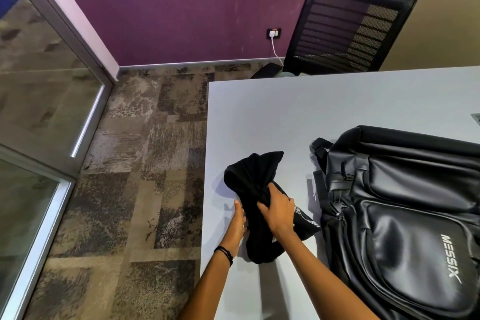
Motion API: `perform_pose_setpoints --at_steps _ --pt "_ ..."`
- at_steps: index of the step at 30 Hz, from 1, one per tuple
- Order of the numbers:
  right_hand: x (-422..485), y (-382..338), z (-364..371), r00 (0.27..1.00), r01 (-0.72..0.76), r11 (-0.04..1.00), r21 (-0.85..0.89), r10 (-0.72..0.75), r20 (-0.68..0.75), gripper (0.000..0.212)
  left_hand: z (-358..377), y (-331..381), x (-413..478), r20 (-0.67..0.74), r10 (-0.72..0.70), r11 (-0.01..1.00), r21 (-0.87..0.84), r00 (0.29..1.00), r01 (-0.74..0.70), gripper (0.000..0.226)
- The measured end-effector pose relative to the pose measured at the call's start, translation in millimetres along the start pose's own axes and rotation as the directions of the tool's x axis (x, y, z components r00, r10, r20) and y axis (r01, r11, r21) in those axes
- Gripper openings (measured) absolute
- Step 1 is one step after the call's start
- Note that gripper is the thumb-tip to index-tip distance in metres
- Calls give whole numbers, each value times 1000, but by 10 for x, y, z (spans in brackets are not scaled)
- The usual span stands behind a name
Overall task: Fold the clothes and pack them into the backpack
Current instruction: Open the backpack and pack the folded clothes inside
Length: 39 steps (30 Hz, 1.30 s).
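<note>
A crumpled black garment (253, 176) with white print lies bunched on the white table (324, 106), near its left edge. My right hand (279, 212) grips the cloth from above, fingers curled into the fabric. My left hand (238, 221) is pressed against the garment's left side, its fingertips tucked under the cloth; how they lie is hidden. A black leather backpack (405, 215) with white lettering lies flat on the table just right of the garment, its zips appearing closed.
A black mesh office chair (348, 28) stands behind the table's far edge. The table's left edge drops to patterned carpet (145, 163). A glass partition (44, 101) runs along the left. A wall socket (274, 33) with a white cable sits on the purple wall.
</note>
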State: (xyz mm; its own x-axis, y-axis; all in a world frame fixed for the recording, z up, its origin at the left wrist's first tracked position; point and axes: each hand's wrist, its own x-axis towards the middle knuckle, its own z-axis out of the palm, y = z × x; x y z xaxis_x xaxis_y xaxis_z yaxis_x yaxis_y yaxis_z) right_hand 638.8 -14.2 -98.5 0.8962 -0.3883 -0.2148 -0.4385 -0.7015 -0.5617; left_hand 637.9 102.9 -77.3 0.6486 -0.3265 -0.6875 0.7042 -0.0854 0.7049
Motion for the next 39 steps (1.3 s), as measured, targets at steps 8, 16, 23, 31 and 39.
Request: perform_pose_setpoints --at_steps 8,16,23,31,39 --pt "-86 11 -30 997 71 997 -9 -72 -3 20 47 -46 31 -10 -6 994 -113 1000 5 60" --pt "-179 53 -201 996 67 977 202 -52 -78 17 26 54 43 4 37 999 -34 999 -37 59" --pt "-203 -61 -504 964 81 917 390 27 -263 16 160 349 0 10 219 968 120 976 -219 51" --pt "-289 -30 -999 899 108 874 474 118 -422 30 589 561 -162 90 432 861 254 897 -440 45" --pt "-694 370 -1610 782 163 842 514 208 -588 27 1254 534 -302 296 454 805 268 840 -529 49"
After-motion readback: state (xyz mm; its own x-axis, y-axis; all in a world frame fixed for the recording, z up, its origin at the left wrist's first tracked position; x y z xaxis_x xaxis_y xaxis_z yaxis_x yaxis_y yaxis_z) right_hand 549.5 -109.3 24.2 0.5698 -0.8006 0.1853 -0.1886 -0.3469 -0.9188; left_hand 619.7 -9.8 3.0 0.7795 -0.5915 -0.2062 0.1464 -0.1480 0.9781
